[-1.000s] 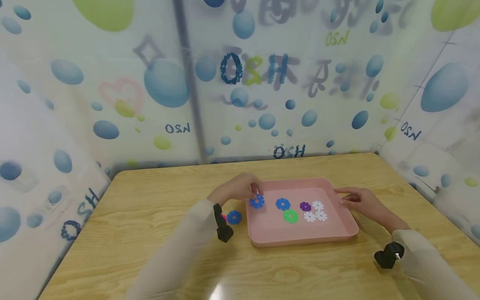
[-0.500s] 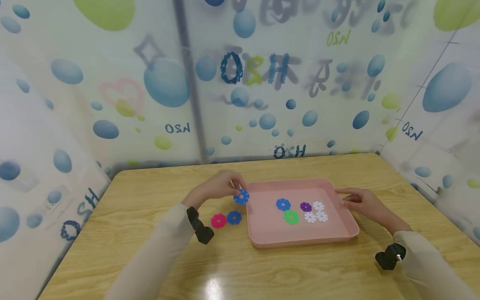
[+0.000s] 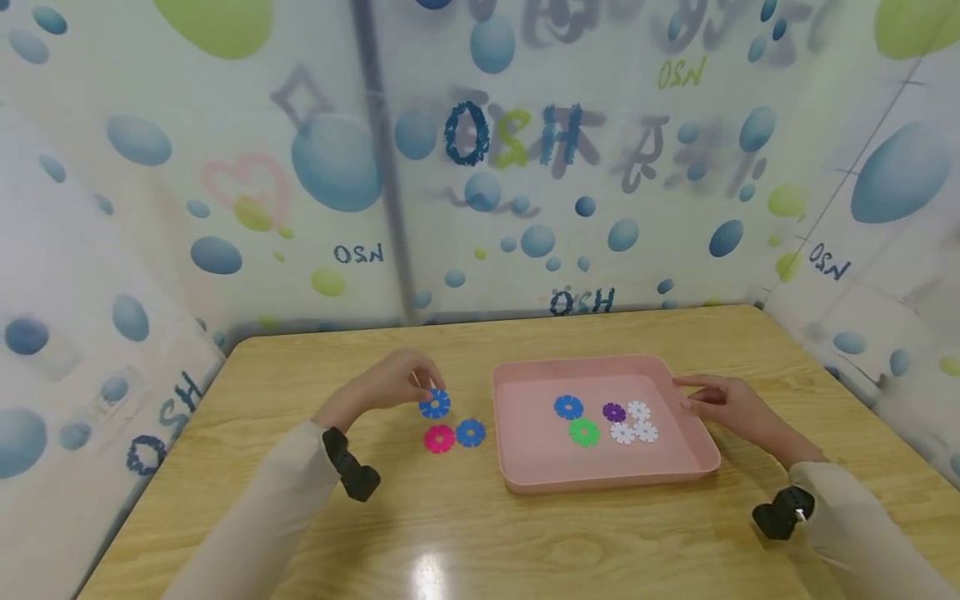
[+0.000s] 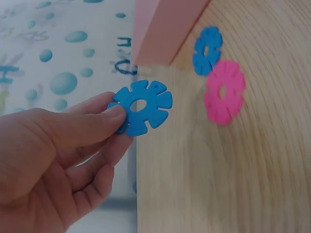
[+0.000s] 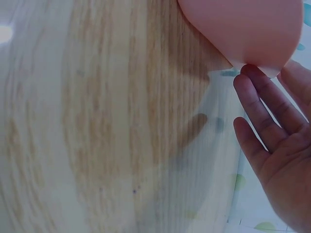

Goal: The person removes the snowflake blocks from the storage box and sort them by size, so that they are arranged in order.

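Observation:
My left hand [image 3: 393,382] pinches a blue flower-shaped disc [image 4: 148,104] between thumb and fingers, above the table left of the tray. Below it, a pink disc [image 3: 439,439] and another blue disc [image 3: 471,432] lie side by side on the wood. The pink tray [image 3: 540,475] holds a blue disc [image 3: 568,407], a green disc [image 3: 583,432], a purple disc [image 3: 613,412] and several smaller white discs [image 3: 622,432]. At the tray's right side rests my right hand [image 3: 729,407]. Its fairly straight fingers [image 5: 260,114] touch the tray's outer wall in the right wrist view.
The wooden table [image 3: 300,517] runs back to a patterned curtain [image 3: 337,167] with blue and green spots. More patterned cloth hangs at both sides. A black camera is strapped to each wrist.
My left hand has carried the blue disc leftward out of the tray, over its left rim, to above the pink disc. The right hand stays at the tray's right side.

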Demonstrator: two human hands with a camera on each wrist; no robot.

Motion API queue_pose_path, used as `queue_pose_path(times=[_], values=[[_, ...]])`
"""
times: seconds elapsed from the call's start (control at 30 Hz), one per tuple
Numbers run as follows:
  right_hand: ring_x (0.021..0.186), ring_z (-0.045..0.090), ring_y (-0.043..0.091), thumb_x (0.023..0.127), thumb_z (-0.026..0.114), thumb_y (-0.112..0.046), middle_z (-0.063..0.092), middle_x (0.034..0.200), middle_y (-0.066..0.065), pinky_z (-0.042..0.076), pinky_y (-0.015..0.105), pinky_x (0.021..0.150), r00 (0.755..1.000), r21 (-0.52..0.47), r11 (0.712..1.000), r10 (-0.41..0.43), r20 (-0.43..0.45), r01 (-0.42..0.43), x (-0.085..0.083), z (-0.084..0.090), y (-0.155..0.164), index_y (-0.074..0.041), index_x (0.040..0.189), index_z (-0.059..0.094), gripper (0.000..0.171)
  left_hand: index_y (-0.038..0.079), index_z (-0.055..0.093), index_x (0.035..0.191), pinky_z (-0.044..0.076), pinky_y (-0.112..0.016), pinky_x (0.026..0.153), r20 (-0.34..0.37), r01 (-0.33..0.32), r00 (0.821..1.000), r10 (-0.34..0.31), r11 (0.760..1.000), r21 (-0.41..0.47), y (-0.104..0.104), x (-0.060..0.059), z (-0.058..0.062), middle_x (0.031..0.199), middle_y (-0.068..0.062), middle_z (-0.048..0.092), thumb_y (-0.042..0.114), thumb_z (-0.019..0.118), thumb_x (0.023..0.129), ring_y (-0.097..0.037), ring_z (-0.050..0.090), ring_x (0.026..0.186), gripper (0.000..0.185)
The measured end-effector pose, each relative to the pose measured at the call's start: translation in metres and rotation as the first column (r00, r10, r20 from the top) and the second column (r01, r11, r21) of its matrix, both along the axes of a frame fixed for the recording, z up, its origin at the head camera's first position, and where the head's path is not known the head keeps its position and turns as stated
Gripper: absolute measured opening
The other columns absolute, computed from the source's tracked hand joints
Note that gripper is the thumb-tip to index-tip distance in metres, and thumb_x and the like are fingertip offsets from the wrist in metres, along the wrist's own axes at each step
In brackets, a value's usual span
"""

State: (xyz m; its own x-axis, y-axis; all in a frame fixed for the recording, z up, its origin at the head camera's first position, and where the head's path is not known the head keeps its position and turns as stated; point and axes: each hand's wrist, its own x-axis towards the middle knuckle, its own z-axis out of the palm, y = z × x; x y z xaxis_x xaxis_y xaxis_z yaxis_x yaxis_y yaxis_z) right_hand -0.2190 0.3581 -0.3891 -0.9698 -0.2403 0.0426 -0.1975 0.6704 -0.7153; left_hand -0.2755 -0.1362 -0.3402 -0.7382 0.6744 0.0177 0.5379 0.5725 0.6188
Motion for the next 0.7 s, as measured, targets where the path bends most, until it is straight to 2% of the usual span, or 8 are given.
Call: queue_pose_path(times=[0.27, 0.53, 0.63, 0.7], values=[[0.088, 0.064, 0.015, 0.092, 0.06, -0.019, 0.06, 0.111, 0.027, 0.052, 0.03, 0.071, 1.0, -0.008, 1.0, -0.014, 0.015, 0.014, 0.002, 0.002, -0.003, 0.007, 0.129, 0.049, 0.047, 0.0, 0.068, 0.09, 0.05, -0.032, 0.072, 0.06, 0.044, 0.997, -0.042, 0.999, -0.026, -0.029, 0.003, -0.008, 0.082, -0.006, 0.065, -0.004, 0.067, 0.08, -0.015, 0.06, 0.075, 0.01], [0.086, 0.064, 0.012, 0.092, 0.059, -0.016, 0.061, 0.109, 0.026, 0.052, 0.028, 0.07, 1.0, -0.02, 1.0, -0.001, 0.02, 0.001, 0.001, 0.002, -0.003, 0.008, 0.129, 0.048, 0.046, -0.001, 0.068, 0.092, 0.05, -0.029, 0.07, 0.16, 0.07, 0.985, -0.064, 0.997, -0.036, -0.043, 0.007, -0.016, 0.086, -0.005, 0.066, -0.004, 0.065, 0.082, -0.016, 0.06, 0.078, 0.011], [0.086, 0.064, 0.011, 0.092, 0.059, -0.016, 0.061, 0.109, 0.026, 0.052, 0.028, 0.07, 1.0, -0.02, 1.0, 0.002, 0.021, -0.002, 0.001, 0.002, -0.003, 0.009, 0.129, 0.047, 0.046, -0.001, 0.068, 0.092, 0.05, -0.032, 0.073, 0.174, 0.087, 0.981, -0.084, 0.996, -0.006, -0.045, 0.006, -0.021, 0.085, -0.006, 0.066, -0.003, 0.065, 0.082, -0.016, 0.06, 0.078, 0.011], [0.086, 0.064, 0.012, 0.092, 0.059, -0.016, 0.061, 0.109, 0.026, 0.052, 0.027, 0.07, 1.0, -0.02, 1.0, 0.004, 0.022, -0.004, 0.001, 0.003, -0.003, 0.008, 0.129, 0.047, 0.046, 0.0, 0.068, 0.092, 0.05, -0.033, 0.073, 0.172, 0.123, 0.977, -0.128, 0.992, 0.035, -0.046, 0.006, -0.025, 0.084, -0.005, 0.066, -0.002, 0.066, 0.082, -0.015, 0.06, 0.076, 0.01]])
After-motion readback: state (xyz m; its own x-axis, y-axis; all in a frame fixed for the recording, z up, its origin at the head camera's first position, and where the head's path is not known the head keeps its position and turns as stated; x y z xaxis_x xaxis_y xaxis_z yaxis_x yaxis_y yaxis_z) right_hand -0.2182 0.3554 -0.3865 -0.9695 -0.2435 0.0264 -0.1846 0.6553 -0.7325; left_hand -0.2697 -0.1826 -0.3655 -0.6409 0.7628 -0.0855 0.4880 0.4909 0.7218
